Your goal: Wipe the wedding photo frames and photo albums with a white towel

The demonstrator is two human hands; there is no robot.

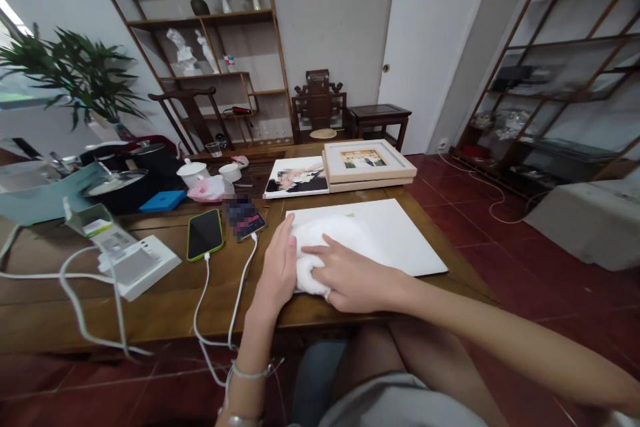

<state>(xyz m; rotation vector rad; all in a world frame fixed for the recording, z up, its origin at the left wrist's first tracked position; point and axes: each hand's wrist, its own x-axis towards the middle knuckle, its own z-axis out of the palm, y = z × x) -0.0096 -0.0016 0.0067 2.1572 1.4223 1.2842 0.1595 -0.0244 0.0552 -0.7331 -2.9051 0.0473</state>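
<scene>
A white panel [413, 240] lies flat near the front edge of the wooden table. On its left half rests a fluffy white cloth [345, 230], bunched up at the near end. My right hand [345, 277] reaches across from the right and grips the bunched part, its index finger stretched over the cloth. Along the panel's left edge stands my left hand [280, 263], fingers straight and close together, beside the cloth. A small greenish mark shows on the panel just behind the cloth. The panel's near left corner is hidden by my hands.
Behind the panel are a flat photo print [297, 177] and stacked picture frames [370, 163]. To the left lie two phones, a green-edged one [205, 235] among them, with white charging cables [237, 297], an opened white box [143, 267] and a blue box [163, 201].
</scene>
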